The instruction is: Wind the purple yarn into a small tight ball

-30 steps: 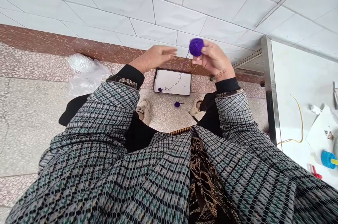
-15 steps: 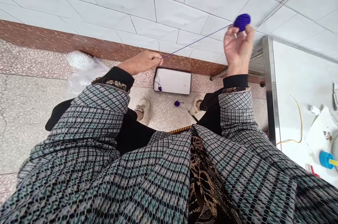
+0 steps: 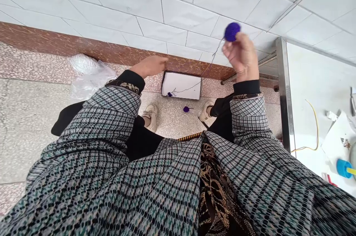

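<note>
Near the wall, my right hand is raised, its fingertips closed on a purple ball of yarn. A thin strand of yarn hangs slack from the ball and curves down to the shallow white box with dark edges on the floor. My left hand hovers above the box's left end with its fingers pressed together. No strand shows running to it, and its fingertips are too hidden to tell what they hold. A small purple piece of yarn lies in the box's corner.
Another small purple yarn ball lies on the floor between my shoes. A clear plastic bag with white material sits left by the wall base. At right stands a white table with a metal edge, bearing a yellow cord and a blue cap.
My right hand has moved left and slightly down with the yarn ball. The strand, taut between both hands before, now hangs loose into the box, off my left hand, which shifted slightly.
</note>
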Demonstrator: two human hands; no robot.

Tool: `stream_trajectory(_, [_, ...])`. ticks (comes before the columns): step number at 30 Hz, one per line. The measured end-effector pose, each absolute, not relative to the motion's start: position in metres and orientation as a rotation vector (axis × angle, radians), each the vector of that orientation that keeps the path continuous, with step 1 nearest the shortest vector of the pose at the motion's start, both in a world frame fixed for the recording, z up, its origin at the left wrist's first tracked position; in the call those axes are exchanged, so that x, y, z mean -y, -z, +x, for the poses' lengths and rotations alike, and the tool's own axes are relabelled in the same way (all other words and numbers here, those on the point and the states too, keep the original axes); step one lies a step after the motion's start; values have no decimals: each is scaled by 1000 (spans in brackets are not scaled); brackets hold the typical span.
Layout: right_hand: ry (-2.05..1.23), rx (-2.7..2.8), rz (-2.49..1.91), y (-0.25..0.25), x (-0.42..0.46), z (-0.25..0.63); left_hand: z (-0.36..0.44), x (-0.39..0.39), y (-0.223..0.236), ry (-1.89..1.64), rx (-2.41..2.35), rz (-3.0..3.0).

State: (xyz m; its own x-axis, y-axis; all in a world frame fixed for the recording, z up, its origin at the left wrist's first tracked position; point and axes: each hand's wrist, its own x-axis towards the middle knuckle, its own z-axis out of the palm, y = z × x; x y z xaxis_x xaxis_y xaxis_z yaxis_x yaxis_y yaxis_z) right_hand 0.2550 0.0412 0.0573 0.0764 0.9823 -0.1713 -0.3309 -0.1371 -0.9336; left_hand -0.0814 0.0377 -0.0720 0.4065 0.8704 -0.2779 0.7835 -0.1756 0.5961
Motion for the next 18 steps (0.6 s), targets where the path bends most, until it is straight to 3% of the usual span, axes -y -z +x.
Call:
stream_trajectory(3, [-1726, 1103, -1139, -35, -32, 226, -37, -28, 50, -705, -1137, 1731])
stream_trajectory(6, [-1852, 1203, -1051, -21, -31, 209, 2, -19, 32, -954, -935, 1562])
stream_trajectory(13, [-1388, 1019, -1195, -21, -54, 211, 7, -3, 12, -836, -1107, 1944])
stream_trajectory(18, [-1354, 1350, -1418, -17, -46, 211, -5, 4, -4, -745, -1004, 2116])
